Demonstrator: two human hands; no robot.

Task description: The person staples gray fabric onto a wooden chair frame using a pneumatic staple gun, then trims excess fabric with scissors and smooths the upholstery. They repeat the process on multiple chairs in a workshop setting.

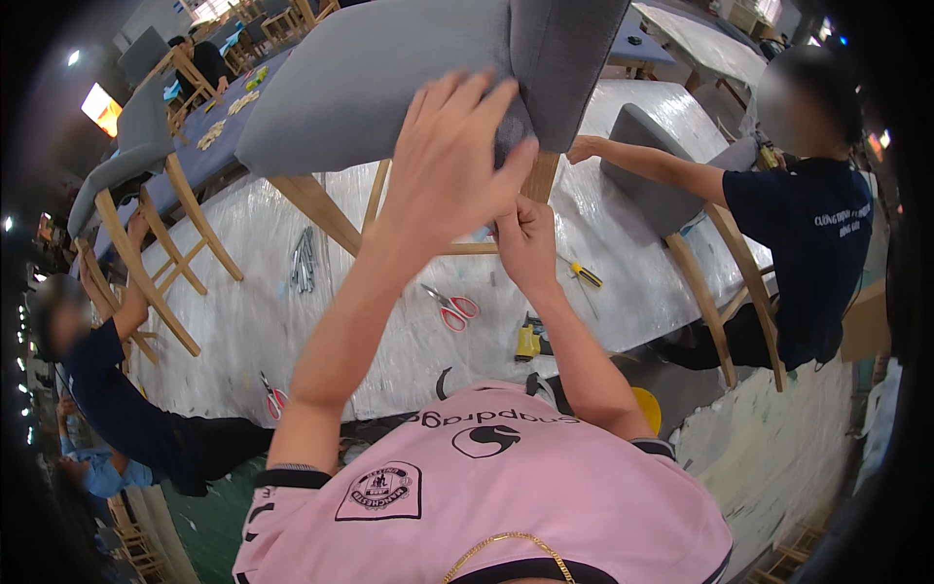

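Observation:
A grey upholstered chair (360,78) with pale wooden legs stands before me on a plastic-covered table. My left hand (449,161) is raised in front of its seat, close to the corner where the backrest (559,68) meets it. Its fingers are stretched out and slightly blurred; whether the palm touches the fabric I cannot tell. Just below, my right hand (526,241) is closed beside a wooden chair leg (541,178). Its fingertips are pinched together, and whatever they hold is hidden.
Red-handled scissors (453,307), a yellow screwdriver (585,273), a yellow-and-black hand tool (529,339) and several metal rods (305,261) lie on the table (379,355). More scissors (273,397) lie near its edge. Co-workers handle grey chairs at left (136,141) and right (647,180).

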